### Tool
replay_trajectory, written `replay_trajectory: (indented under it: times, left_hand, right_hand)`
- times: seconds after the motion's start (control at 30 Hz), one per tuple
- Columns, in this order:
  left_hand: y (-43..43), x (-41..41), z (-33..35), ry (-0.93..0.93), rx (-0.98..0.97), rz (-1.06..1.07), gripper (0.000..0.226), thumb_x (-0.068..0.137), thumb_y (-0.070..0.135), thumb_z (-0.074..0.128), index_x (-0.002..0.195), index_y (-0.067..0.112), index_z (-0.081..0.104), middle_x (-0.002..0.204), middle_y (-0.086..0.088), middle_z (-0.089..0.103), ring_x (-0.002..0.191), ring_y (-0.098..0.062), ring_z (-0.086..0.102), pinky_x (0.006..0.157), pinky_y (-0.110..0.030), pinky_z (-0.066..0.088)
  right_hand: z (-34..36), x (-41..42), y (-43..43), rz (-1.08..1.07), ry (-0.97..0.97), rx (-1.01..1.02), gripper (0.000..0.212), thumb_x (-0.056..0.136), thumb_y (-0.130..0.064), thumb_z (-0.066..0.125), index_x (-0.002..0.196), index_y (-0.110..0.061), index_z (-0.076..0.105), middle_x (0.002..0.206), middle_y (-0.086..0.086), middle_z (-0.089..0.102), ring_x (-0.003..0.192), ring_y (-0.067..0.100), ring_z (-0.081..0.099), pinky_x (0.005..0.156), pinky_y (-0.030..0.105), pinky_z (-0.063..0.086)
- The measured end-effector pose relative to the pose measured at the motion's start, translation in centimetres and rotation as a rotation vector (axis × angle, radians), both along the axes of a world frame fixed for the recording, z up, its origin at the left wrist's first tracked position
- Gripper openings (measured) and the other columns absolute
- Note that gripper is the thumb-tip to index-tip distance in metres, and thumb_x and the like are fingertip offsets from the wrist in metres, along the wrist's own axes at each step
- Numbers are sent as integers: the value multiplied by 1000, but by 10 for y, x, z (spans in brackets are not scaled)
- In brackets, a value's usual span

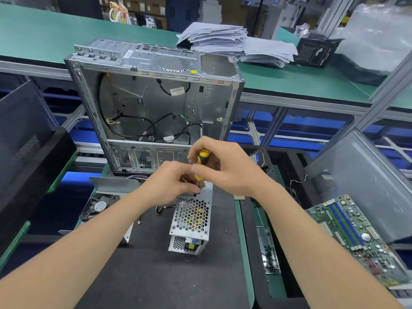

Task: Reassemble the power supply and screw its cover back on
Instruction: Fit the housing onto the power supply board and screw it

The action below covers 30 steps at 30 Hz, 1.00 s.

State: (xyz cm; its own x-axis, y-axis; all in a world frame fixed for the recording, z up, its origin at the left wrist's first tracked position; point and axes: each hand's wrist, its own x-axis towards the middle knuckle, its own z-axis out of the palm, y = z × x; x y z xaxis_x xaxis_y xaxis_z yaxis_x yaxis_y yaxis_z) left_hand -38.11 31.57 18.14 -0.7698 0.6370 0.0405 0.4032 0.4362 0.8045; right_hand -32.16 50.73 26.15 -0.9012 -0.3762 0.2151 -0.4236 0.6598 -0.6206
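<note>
The power supply (191, 221), a silver metal box with a honeycomb-perforated cover, lies on the black mat in the middle. My right hand (223, 166) grips a yellow and black screwdriver (201, 162) held upright, its tip down on the far end of the cover. My left hand (171, 184) pinches the lower shaft of the screwdriver near the tip, right over the cover. The tip and any screw under it are mostly hidden by my fingers.
An open empty computer case (153, 103) with loose black cables stands upright just behind. A black fan (100, 206) lies at left, a green motherboard (354, 237) at right, a grey side panel (367, 179) behind it. Stacked papers (234, 43) lie on the far green bench.
</note>
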Motion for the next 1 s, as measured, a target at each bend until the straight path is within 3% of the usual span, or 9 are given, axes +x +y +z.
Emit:
replay_trajectory:
  times: [0.1,0.17,0.3,0.4,0.5,0.6,0.73,0.9,1.0]
  left_hand:
    - [-3,-2,-2,-16,22,-26,24,85,14,83,89,36,75,87,17,78,86,-3,74,87,-33,58]
    - [-4,-1,-4,-30,27,-44,23,88,14,81,94,36,75,91,17,78,89,-4,75,88,-32,59]
    - [-4,0,-11,-107,105,-53,15,88,13,81,102,18,78,97,14,79,94,-6,76,85,-25,60]
    - [0,0,-16,-115,179,-17,16,84,12,84,98,8,76,92,9,80,92,-5,76,80,-15,55]
    - [3,-1,-16,-68,164,-14,10,84,10,84,89,17,79,86,15,79,86,0,75,77,-11,52]
    - [2,-3,-13,-19,88,-35,17,84,16,85,84,32,80,85,17,79,86,-2,75,79,-21,55]
    - [0,-4,-11,-20,75,-51,17,87,17,82,89,34,79,90,16,79,88,-5,75,85,-27,58]
    - [-1,-2,-11,-43,44,-81,15,93,15,77,94,29,81,94,16,79,91,-8,75,85,-29,60]
    - [-1,2,-10,-86,114,-53,20,89,21,82,92,40,78,93,18,79,90,-4,76,82,-22,59]
  right_hand:
    - [3,0,3,39,-25,-48,13,99,-12,68,108,-21,67,93,-8,69,75,19,72,72,43,60]
    - [3,-2,2,-27,17,-17,11,97,-20,75,105,-20,68,86,-7,69,71,14,71,71,42,60]
    - [-3,-4,-4,-263,140,50,40,87,-46,84,85,-20,53,63,-6,59,59,11,54,56,32,49]
    - [-10,-4,-11,-387,188,66,51,87,-53,81,80,-16,47,60,0,55,60,20,54,55,40,48]
    - [-8,-2,-11,-298,257,86,34,91,-44,79,84,-17,60,72,-5,59,71,15,56,65,36,50]
    - [0,0,0,-12,158,25,8,96,-20,74,104,-19,72,99,-10,70,94,12,65,81,28,52]
    - [2,-1,6,-10,75,65,2,97,-19,74,98,-18,75,86,-10,71,81,12,66,74,29,52]
    - [-1,0,-8,-160,176,109,27,91,-36,83,83,-13,71,71,-3,67,70,14,61,69,27,48]
    - [-5,-1,-18,-226,212,129,31,91,-37,82,79,-12,68,69,-3,65,70,16,60,71,29,45]
